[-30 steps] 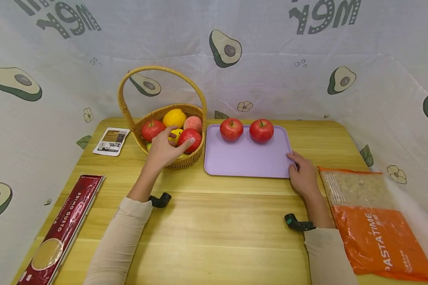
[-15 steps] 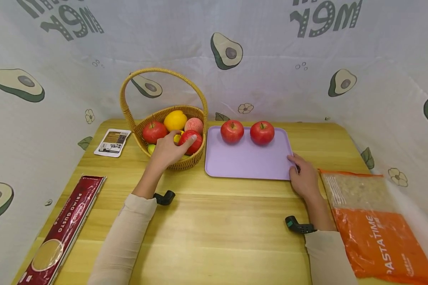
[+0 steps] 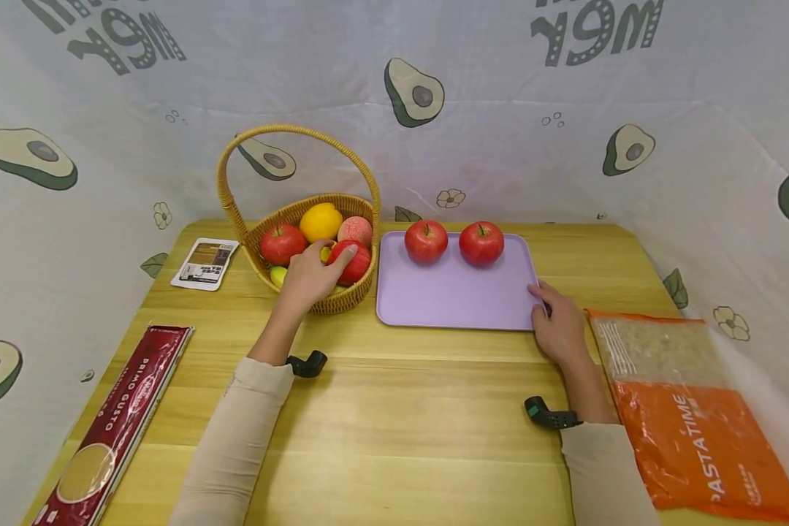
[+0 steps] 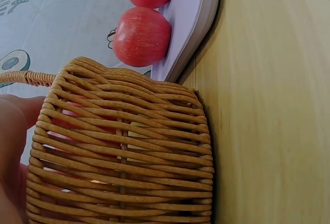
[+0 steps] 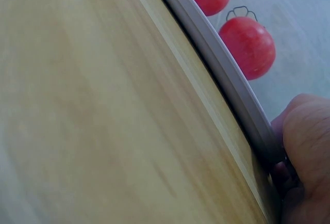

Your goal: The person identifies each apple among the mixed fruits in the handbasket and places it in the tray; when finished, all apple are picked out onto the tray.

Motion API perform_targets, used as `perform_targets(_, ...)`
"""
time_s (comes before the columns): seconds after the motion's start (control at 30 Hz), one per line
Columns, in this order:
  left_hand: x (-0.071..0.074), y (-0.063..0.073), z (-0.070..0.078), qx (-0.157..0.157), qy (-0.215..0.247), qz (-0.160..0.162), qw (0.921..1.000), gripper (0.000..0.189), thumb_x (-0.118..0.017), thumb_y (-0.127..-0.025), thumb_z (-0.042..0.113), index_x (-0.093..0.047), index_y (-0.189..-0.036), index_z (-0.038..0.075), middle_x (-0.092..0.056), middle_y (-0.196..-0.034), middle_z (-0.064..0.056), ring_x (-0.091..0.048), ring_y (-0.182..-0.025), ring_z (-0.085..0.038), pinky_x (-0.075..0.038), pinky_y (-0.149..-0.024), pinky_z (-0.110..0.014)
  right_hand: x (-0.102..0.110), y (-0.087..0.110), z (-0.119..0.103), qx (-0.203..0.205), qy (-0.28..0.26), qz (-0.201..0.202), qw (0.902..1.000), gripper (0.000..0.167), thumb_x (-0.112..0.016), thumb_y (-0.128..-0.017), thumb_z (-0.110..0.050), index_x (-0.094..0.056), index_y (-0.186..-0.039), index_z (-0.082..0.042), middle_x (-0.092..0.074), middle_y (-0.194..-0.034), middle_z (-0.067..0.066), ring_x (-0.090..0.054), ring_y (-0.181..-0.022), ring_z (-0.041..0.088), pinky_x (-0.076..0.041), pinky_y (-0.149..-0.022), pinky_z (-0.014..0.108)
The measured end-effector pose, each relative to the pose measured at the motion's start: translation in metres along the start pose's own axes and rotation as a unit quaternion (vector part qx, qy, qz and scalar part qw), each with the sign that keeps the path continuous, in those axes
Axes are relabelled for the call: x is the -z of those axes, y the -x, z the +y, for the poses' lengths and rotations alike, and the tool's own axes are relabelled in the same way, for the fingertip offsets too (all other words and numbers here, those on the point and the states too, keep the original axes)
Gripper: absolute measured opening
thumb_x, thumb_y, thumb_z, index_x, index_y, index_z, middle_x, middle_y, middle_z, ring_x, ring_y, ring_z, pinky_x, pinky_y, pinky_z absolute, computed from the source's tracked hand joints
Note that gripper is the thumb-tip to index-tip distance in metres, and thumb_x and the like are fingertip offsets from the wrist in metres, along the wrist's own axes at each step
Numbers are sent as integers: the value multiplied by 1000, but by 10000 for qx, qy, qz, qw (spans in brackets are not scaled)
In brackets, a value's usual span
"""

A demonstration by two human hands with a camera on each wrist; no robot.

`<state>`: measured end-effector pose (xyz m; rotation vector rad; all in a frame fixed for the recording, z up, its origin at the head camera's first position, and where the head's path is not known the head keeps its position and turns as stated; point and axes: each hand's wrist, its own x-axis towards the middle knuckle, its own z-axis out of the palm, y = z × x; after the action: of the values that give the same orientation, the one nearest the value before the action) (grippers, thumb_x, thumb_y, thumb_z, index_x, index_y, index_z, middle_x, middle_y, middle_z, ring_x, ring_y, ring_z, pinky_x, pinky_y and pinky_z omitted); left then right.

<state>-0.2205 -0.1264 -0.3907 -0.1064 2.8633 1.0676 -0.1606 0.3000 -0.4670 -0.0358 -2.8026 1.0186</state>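
Note:
At the left, my left hand (image 3: 307, 279) reaches into the wicker basket (image 3: 343, 301) and holds a red apple (image 3: 355, 266), thumb on its top side and fingers on its left. In the left wrist view, the basket's weave (image 4: 124, 146) hides most of that apple. My right hand (image 3: 559, 326) grips the right edge of the lilac tray (image 3: 456, 299), which lies on the table beside the basket. Two red apples, a left one (image 3: 426, 242) and a right one (image 3: 481, 243), stand along the tray's back edge.
The basket also holds another red apple (image 3: 283, 244), a yellow fruit (image 3: 321, 222), a peach (image 3: 355, 231) and a green fruit (image 3: 278, 275). Its tall handle (image 3: 296, 129) arches overhead. A white packet (image 3: 205, 263), a maroon pasta pack (image 3: 115, 424) and an orange pasta bag (image 3: 697, 431) lie around.
My left hand has moved slightly right and its fingers have closed in around the red apple in the basket. The right hand keeps its hold on the tray.

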Motion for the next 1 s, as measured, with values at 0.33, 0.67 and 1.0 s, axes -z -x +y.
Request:
perform_targets(0.33, 3, 5, -4, -191, 211, 567, 9980, 98, -67, -82, 75, -43, -153, 12, -62, -139, -18, -53, -129, -43, -45, -107, -60, -1, -2, 0, 72, -2, 120, 9999, 44, -44, -101, -5, -57, -142, 5, -47, -155, 25, -42, -142, 53, -34, -115, 65)
perform_targets(0.67, 2, 9, -5, -884, 66, 679, 9937, 91, -81, -78, 58, -52, -146, 7, -48, -144, -21, -47, -130, -42, -47, -106, -62, -1, -1, 0, 75, -29, 149, 9999, 44, -45, -100, -4, -57, -142, 5, -48, -154, 25, -43, -141, 53, -36, -114, 65)
perform_targets(1.0, 3, 11, -9, -967, 290, 966, 9902, 87, -82, -76, 56, -51, -146, 16, -59, -142, -14, -46, -132, -46, -44, -105, -64, 0, 0, -2, -112, 12, 26, 9999, 45, -43, -102, -7, -55, -145, 3, -44, -158, 23, -39, -145, 50, -33, -118, 63)
